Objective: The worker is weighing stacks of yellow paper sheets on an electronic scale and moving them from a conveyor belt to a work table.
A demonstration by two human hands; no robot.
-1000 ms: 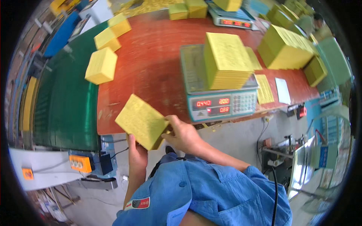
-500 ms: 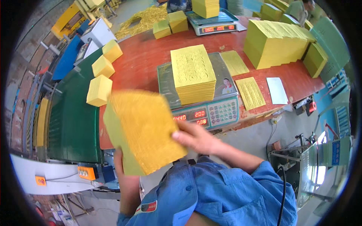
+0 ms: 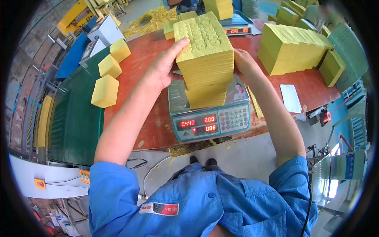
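Note:
A tall stack of yellow embossed paper (image 3: pixel 205 59) stands over the metal pan of a digital scale (image 3: pixel 213 125). My two hands clasp its upper part from opposite sides. The thumb of my left hand (image 3: pixel 165 67) lies along the top left edge, its fingers partly behind the paper. At the right side, my right hand (image 3: pixel 246 65) is closed against the sheets, with its fingertips hidden. The upper bundle sits slightly askew over the lower sheets (image 3: pixel 206 96); whether its full weight rests on them I cannot tell.
Several yellow paper blocks (image 3: pixel 105 91) stand along the green surface (image 3: pixel 75 122) at left. A long row of yellow paper (image 3: pixel 290 49) stands at back right, near a white sheet (image 3: pixel 290 98). Beyond the red table (image 3: pixel 148 55) is a second scale (image 3: pixel 237 31) and a person (image 3: pixel 187 6).
Both hands have moved up and forward, carrying the yellow paper bundle from the table's near left side onto the stack over the scale. My left arm has swung into full view.

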